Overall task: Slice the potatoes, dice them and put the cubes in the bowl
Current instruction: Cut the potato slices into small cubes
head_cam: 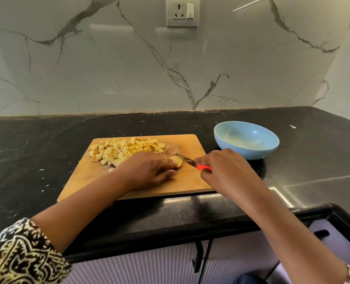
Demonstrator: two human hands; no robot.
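I'm looking down at a black countertop (313, 152) running under a marble wall, and a wooden cutting board (190, 181) is lying near its front edge. A blue bowl (251, 153) is sitting on the countertop just off the board's far right corner. A heap of potato cubes (120, 149) is lying along the board's far edge, towards its left corner.

Both hands are working over the board's middle. The left hand (147, 171) is coming in from the left, its fingers curling down over a potato piece (177, 160) and its thumb closing in on the near side, so it is pinning that piece to the board. The right hand (225, 171) is hovering over the board's right edge, wrapping tightly round the orange handle of a knife (185, 160).

The knife's long axis is running diagonally, with the tip pointing far-left towards the cubes and the handle trailing near-right. Its blade is meeting the right side of the potato piece, just past the left fingertips. That piece is lying between the two hands, showing a pale rounded end to the right.
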